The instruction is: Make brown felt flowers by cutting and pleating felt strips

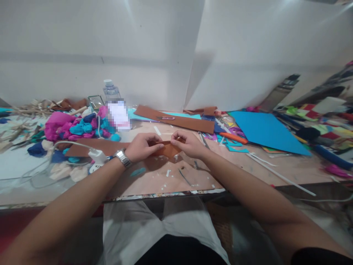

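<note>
Between my two hands is a small folded piece of brown sheet, perhaps felt or craft foam, held just above the tabletop. My left hand, with a metal watch on its wrist, pinches the left end between thumb and fingers. At the right end, my right hand grips the piece the same way, thumb on top. Behind my hands lies a long brown strip with small pink-handled thread snips on it. Another brown sheet reaches out left of my left hand.
At the left are crumpled pink and blue material, a propped phone, a clear bottle and a white charger plug with its cable. A blue sheet, an orange-handled cutter and a thin white stick lie at the right.
</note>
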Available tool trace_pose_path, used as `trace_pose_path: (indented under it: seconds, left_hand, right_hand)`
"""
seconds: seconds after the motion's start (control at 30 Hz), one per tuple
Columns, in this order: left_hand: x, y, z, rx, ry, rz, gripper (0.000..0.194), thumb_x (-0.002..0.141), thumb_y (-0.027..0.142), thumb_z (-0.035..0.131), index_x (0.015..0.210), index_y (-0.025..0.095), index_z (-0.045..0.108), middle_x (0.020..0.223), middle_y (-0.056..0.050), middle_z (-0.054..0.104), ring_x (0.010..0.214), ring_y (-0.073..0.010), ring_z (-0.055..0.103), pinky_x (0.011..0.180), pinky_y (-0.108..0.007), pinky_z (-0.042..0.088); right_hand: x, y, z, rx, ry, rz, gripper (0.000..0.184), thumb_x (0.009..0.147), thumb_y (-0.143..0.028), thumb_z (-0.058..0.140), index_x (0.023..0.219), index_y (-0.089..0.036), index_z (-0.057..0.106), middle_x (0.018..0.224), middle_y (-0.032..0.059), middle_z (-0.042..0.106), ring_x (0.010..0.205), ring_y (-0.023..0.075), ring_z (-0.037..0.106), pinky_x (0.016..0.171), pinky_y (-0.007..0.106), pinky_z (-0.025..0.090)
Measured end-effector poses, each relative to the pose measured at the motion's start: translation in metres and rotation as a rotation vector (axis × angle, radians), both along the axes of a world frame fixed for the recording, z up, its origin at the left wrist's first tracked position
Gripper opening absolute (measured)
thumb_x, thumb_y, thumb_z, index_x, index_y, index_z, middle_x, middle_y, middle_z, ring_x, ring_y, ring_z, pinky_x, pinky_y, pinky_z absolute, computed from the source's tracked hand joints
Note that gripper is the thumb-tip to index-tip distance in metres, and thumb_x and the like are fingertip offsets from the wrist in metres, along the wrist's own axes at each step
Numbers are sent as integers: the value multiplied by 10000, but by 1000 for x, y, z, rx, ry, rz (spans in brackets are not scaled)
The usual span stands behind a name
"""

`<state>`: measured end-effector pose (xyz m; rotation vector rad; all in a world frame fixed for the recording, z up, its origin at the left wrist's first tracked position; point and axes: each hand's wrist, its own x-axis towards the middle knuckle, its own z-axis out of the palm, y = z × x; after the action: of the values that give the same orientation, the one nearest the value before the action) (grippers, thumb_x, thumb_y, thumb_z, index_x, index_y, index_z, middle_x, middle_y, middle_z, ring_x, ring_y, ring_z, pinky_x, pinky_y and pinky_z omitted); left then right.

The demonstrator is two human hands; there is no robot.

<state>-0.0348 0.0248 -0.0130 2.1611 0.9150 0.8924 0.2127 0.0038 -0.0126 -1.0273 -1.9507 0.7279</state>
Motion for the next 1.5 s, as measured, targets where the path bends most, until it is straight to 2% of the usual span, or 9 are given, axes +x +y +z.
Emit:
trace_pose_path:
  seconds: [0.2, 0.37, 0.63, 0.8, 1.0, 1.37, 1.5]
  left_hand:
    - [0, 0, 3, -37, -2, -14, 306, 920, 461, 739, 942, 161, 796, 843, -50, 789, 734, -167, 688, 673, -265, 509]
    - [0, 1, 2, -53, -2, -35, 335, 939, 477, 716, 953, 155, 807, 853, -65, 794, 748, -173, 686, 683, -268, 506]
    - [0, 1, 2, -81, 15, -69, 423, 980, 528, 651, 962, 139, 814, 781, -52, 746, 689, -147, 613, 635, -253, 445]
    - [0, 1, 1, -98, 23, -78, 447, 990, 541, 628, 945, 136, 812, 787, -60, 746, 702, -154, 622, 645, -255, 458]
    - [5, -5, -3, -159, 52, -122, 395, 947, 523, 689, 957, 148, 813, 819, -61, 780, 712, -167, 676, 642, -246, 499]
    - [3, -4, -2, -89, 127, -129, 432, 1004, 516, 606, 917, 152, 823, 712, -19, 707, 645, -126, 562, 605, -233, 398]
    - [4, -7, -1, -83, 135, -151, 444, 1016, 508, 587, 893, 145, 810, 703, -15, 687, 650, -125, 552, 603, -231, 391]
  right_hand:
    - [1, -1, 1, 36, -26, 10, 165, 915, -334, 625, 865, -185, 677, 849, 34, 708, 789, 182, 639, 719, 290, 482]
    - [1, -3, 0, 93, -59, 43, 135, 898, -287, 659, 943, -182, 733, 953, 64, 755, 891, 208, 689, 835, 325, 514]
    - [2, 1, -3, 120, -77, 31, 115, 911, -270, 663, 901, -189, 744, 894, 48, 770, 828, 192, 693, 770, 296, 510]
    - [1, -1, -2, 121, -98, 29, 108, 909, -264, 676, 883, -186, 747, 880, 49, 772, 823, 191, 691, 769, 295, 499]
    - [-7, -4, -11, 91, -106, 27, 85, 895, -228, 691, 870, -181, 757, 846, 40, 783, 792, 182, 701, 730, 272, 509]
    - [-7, -7, -6, 132, -127, 54, 96, 915, -246, 691, 910, -185, 765, 882, 51, 785, 815, 184, 700, 755, 285, 500]
    - [-8, -8, -6, 137, -130, 41, 107, 915, -243, 686, 862, -180, 756, 843, 48, 776, 774, 177, 683, 717, 278, 483]
